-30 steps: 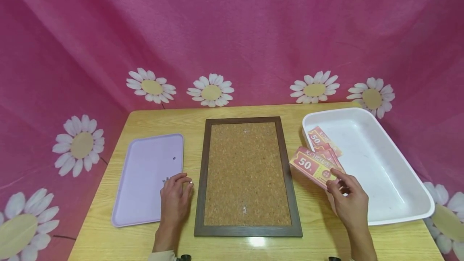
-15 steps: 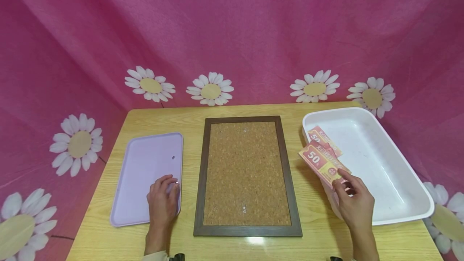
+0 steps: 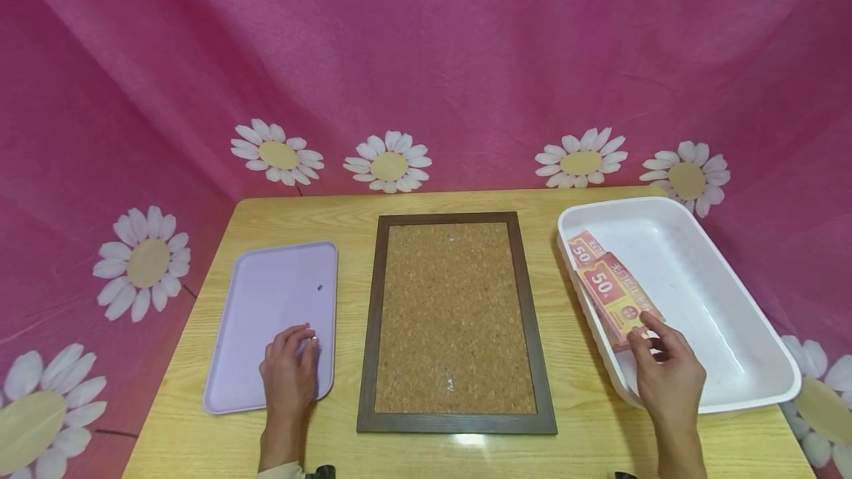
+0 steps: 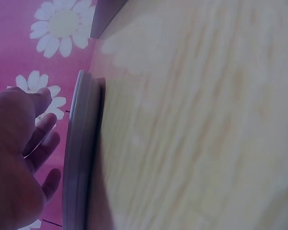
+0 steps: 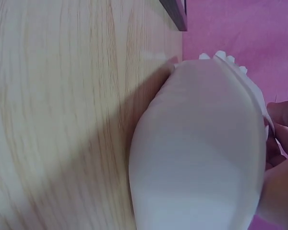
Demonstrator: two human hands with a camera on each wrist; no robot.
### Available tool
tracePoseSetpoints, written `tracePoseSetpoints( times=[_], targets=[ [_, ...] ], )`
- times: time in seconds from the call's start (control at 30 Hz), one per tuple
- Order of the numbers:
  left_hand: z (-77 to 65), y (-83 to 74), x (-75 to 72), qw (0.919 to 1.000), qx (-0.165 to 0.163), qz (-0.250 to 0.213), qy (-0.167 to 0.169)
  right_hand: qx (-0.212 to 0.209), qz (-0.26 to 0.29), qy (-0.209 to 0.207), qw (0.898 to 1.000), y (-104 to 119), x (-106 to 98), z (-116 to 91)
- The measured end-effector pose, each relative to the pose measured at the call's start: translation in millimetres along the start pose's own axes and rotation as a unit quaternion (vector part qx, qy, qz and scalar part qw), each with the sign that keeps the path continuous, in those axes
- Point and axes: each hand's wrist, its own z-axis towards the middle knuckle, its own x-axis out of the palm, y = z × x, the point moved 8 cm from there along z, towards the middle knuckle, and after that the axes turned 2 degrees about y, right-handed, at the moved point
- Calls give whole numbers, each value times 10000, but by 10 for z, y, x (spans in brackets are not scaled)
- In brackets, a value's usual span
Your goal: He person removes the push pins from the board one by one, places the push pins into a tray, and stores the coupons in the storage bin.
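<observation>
Over the near left part of the white plastic bin (image 3: pixel 715 301), my right hand (image 3: pixel 672 375) pinches the near end of a red and yellow paper coupon (image 3: pixel 609 290) printed with a 50. Another such coupon (image 3: pixel 582 248) lies behind it in the bin, partly covered. The right wrist view has my right hand (image 5: pixel 283 139) at the bin's rim (image 5: pixel 259 124), with only an edge of paper showing. My left hand (image 3: pixel 289 375) is over the right part of the lilac tray (image 3: pixel 266 301). Its fingers are loosely bent and spread in the left wrist view, beside the tray's edge (image 4: pixel 79 143).
Between tray and bin, a cork board (image 3: pixel 455 316) in a dark brown frame lies on the wooden table (image 3: pixel 346 220). Small clear pieces (image 3: pixel 450 384) show near its top and bottom. A tiny dark object (image 3: pixel 319 287) lies on the tray. A pink flowered curtain (image 3: pixel 452 58) surrounds the table.
My right hand has moved right with the coupon, from the bin's left rim to over its inside. My left hand has moved left, from the tray's right edge to over the tray.
</observation>
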Motion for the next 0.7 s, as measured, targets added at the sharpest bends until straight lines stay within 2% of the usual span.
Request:
tracePoseSetpoints(
  times=[0.23, 0.43, 0.7],
  targets=[
    [-8, 55, -2, 9994, -233, 178, 176, 122, -450, 60, 9989, -17, -19, 1],
    [-15, 99, 9, 9983, -361, 279, 370, 108, -1179, 460, 9919, -7, 15, 2],
    [-25, 107, 39, 9977, -268, 425, 465, 185, -1611, 850, 9831, -38, 70, 8]
  ],
)
